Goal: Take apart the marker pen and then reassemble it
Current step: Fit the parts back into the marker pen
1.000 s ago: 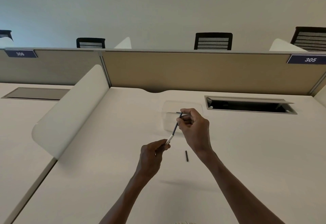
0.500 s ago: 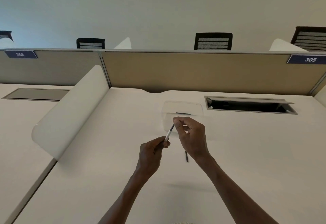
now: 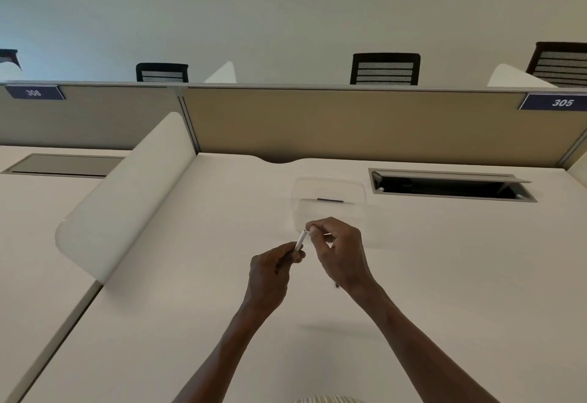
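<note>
My left hand (image 3: pixel 273 271) grips the lower end of the white marker barrel (image 3: pixel 300 240), which tilts up and to the right. The fingertips of my right hand (image 3: pixel 338 252) are pinched at the barrel's upper end, and no dark inner rod shows there. A small dark marker part (image 3: pixel 336 285) lies on the desk, mostly hidden behind my right wrist. Another dark marker part (image 3: pixel 330 200) rests inside the clear plastic box (image 3: pixel 359 190) just beyond my hands.
The white desk (image 3: pixel 158 323) has a curved white divider (image 3: pixel 127 199) on its left and a tan partition (image 3: pixel 349 123) at the back. An open cable tray (image 3: pixel 451 186) lies at the back right. Black chairs stand beyond the partition.
My right hand has slid down toward my left hand, and the dark inner rod it held has gone into the white barrel, out of sight.
</note>
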`<state>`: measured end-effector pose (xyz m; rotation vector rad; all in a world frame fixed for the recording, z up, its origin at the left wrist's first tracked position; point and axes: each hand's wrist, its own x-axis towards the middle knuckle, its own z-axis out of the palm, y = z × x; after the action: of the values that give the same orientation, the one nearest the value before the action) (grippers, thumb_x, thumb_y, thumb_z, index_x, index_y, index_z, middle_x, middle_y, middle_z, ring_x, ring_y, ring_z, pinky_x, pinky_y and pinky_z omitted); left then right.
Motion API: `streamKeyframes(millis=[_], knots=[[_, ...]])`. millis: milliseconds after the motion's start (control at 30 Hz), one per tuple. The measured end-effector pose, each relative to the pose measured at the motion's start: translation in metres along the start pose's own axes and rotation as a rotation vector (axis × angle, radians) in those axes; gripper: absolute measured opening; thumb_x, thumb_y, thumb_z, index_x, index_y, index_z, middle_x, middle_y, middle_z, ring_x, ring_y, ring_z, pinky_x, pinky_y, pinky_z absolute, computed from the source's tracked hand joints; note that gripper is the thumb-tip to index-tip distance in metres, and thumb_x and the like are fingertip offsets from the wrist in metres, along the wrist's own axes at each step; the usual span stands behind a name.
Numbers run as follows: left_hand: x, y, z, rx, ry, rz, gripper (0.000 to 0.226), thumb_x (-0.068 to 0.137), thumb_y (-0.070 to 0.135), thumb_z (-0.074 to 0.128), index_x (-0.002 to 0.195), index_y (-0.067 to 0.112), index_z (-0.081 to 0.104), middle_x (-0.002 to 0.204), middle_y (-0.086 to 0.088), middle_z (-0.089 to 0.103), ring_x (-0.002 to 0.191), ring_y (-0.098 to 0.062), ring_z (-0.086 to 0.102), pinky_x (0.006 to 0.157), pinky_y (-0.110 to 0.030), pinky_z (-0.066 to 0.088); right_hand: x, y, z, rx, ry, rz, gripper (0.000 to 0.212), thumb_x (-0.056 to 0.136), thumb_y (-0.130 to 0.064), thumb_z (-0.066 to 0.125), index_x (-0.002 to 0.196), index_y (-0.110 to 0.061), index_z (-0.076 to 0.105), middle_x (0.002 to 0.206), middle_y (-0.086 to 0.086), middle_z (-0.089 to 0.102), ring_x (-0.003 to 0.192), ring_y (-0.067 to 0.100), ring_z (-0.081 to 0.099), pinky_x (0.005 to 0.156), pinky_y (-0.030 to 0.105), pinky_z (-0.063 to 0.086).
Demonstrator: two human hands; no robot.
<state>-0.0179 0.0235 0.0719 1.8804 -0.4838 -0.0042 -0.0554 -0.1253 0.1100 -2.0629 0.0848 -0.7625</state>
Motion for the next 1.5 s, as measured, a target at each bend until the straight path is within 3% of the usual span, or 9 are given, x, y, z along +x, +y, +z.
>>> streamKeyframes(millis=[267,400,500,633,933,1033,1100,1300,1500], knots=[[-0.002,-0.005,0.0,-0.013,0.008,-0.034,0.016,0.094,0.003,0.059,0.103,0.005,0.073,0.087,-0.005,0.076,0.05,0.009,0.054,0.054,-0.004,0.038,-0.008,0.036,-0.004,-0.133,-0.053,0.095,0.009,0.085,-0.005,0.066,0.082,-0.01,0.073,0.078,-0.002,0.073,0.069,0.009,0.065,0.065,0.014,0.049],[-0.002,-0.007,0.0,-0.018,0.015,-0.053,0.016,0.094,0.005,0.06,0.102,0.009,0.074,0.086,-0.001,0.076,0.062,0.008,0.062,0.057,-0.005,0.039,-0.016,0.064,-0.007,-0.216,-0.075,0.244,0.013,0.081,-0.003,0.066,0.073,-0.011,0.071,0.067,-0.007,0.069,0.061,0.004,0.061,0.06,0.004,0.04],[-0.003,-0.008,-0.001,-0.026,0.012,-0.063,0.015,0.094,0.006,0.06,0.102,0.009,0.074,0.086,-0.001,0.076,0.064,0.008,0.062,0.057,-0.005,0.039,-0.023,0.083,-0.01,-0.316,-0.1,0.342,0.015,0.078,-0.005,0.067,0.066,-0.014,0.067,0.061,-0.01,0.064,0.06,0.007,0.059,0.058,0.013,0.043],[-0.003,-0.008,-0.002,-0.027,0.007,-0.061,0.016,0.094,0.004,0.06,0.101,0.007,0.074,0.085,-0.003,0.076,0.061,0.009,0.061,0.057,-0.005,0.039,-0.031,0.102,-0.008,-0.442,-0.171,0.469,0.01,0.077,-0.01,0.065,0.067,-0.011,0.065,0.068,0.001,0.07,0.069,0.022,0.065,0.063,0.031,0.05],[-0.005,-0.005,-0.004,-0.041,0.0,-0.041,0.017,0.094,-0.003,0.057,0.103,-0.001,0.072,0.086,-0.011,0.074,0.048,0.006,0.053,0.055,-0.002,0.039,-0.045,0.109,0.012,-0.533,-0.352,0.561,0.024,0.08,-0.029,0.069,0.072,-0.012,0.053,0.082,0.011,0.067,0.081,0.029,0.064,0.064,0.031,0.043],[-0.005,-0.008,-0.005,-0.031,0.006,-0.043,0.017,0.094,-0.002,0.058,0.102,0.001,0.073,0.085,-0.008,0.074,0.051,-0.004,0.051,0.057,-0.002,0.038,-0.044,0.109,0.018,-0.612,-0.37,0.55,0.014,0.084,-0.022,0.064,0.081,-0.008,0.063,0.09,0.011,0.069,0.086,0.029,0.066,0.066,0.03,0.047],[-0.005,-0.009,-0.005,-0.012,0.01,-0.04,0.017,0.094,0.0,0.058,0.1,0.004,0.073,0.085,-0.004,0.075,0.055,0.006,0.056,0.058,-0.003,0.038,-0.043,0.11,0.021,-0.636,-0.375,0.562,0.011,0.083,-0.014,0.061,0.086,-0.007,0.068,0.089,0.012,0.071,0.085,0.03,0.069,0.068,0.032,0.052],[-0.003,-0.012,-0.003,0.0,0.011,-0.05,0.016,0.093,0.0,0.06,0.098,0.007,0.074,0.085,0.001,0.076,0.068,0.01,0.064,0.061,-0.003,0.04,-0.038,0.091,0.012,-0.503,-0.268,0.559,0.012,0.081,-0.016,0.06,0.069,-0.018,0.061,0.077,0.002,0.071,0.076,0.023,0.067,0.062,0.027,0.047],[-0.001,-0.01,0.0,-0.006,0.009,-0.053,0.016,0.093,0.0,0.06,0.097,0.006,0.075,0.085,0.0,0.076,0.065,0.011,0.061,0.061,-0.003,0.039,-0.022,0.046,-0.017,-0.158,-0.073,0.41,0.005,0.085,-0.016,0.069,0.081,-0.016,0.072,0.074,-0.012,0.07,0.07,0.002,0.063,0.065,0.015,0.045]])
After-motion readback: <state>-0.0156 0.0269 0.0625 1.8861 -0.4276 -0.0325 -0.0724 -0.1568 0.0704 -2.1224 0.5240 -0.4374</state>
